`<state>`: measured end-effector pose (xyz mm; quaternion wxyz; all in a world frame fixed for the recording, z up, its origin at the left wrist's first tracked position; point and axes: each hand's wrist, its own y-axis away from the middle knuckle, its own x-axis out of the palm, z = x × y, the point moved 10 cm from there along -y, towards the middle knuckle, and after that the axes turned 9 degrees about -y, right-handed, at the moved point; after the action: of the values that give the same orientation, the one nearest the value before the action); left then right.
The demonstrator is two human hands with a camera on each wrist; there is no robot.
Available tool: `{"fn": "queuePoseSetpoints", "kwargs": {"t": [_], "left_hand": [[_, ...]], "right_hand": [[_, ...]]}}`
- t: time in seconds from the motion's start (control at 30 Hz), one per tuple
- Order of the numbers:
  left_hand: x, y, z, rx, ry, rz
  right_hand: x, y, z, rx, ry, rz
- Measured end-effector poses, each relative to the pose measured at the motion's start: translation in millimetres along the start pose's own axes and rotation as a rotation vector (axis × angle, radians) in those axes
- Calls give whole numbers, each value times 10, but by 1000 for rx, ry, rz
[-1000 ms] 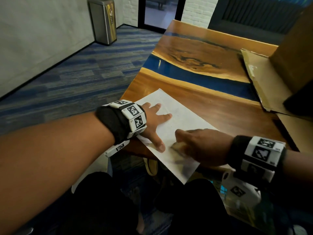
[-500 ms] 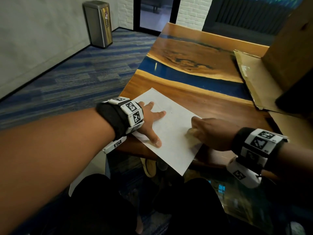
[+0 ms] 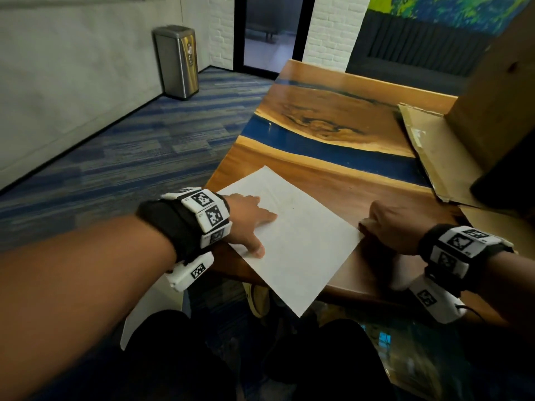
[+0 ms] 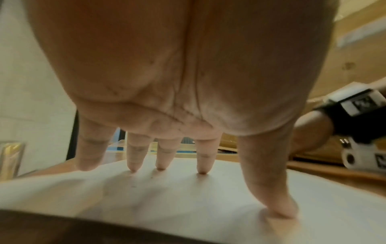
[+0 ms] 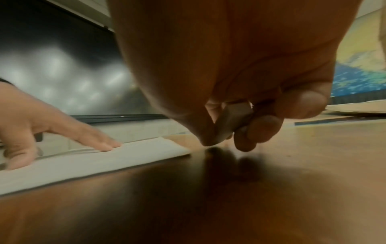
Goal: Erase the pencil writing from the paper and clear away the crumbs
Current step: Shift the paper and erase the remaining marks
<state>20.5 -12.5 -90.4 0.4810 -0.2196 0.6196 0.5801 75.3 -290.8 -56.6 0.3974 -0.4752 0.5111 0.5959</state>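
Note:
A white sheet of paper [image 3: 301, 241] lies on the wooden table [image 3: 362, 192], one corner hanging over the near edge. My left hand [image 3: 249, 224] presses flat on its left part, fingers spread and straight [image 4: 200, 171]. My right hand [image 3: 390, 227] is off the sheet, just past its right corner, low over the bare wood. It pinches a small pale eraser [image 5: 231, 122] between thumb and fingers. The paper [image 5: 83, 163] looks almost blank; only faint marks show near its middle. Tiny specks lie on the paper [image 4: 188, 206] near my left fingertips.
A flattened cardboard sheet [image 3: 434, 157] and a tall cardboard box [image 3: 498, 91] fill the table's right side. A blue resin band [image 3: 333, 151] crosses the table beyond the paper. A metal bin [image 3: 178, 62] stands on the carpet at the far left.
My right hand with the eraser has slid rightward across the paper and off its right edge onto the wood. My left hand has stayed pressed on the sheet.

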Motion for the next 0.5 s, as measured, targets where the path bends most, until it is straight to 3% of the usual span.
{"fn": "queuePoseSetpoints", "kwargs": {"t": [0.07,0.27,0.37,0.5], "left_hand": [[17,66,192,-59,119,-56],[269,210,1110,-413,317,-210],[448,292,1394,-501,476,-176],[447,350,1419,-498,366,-82]], "right_hand": [[-7,-6,-107,35,5,5],[-28,16,-229,96,-34,-20],[-173,74,-185,47,48,-143],[-163,168,-35,15,-115,-187]]}}
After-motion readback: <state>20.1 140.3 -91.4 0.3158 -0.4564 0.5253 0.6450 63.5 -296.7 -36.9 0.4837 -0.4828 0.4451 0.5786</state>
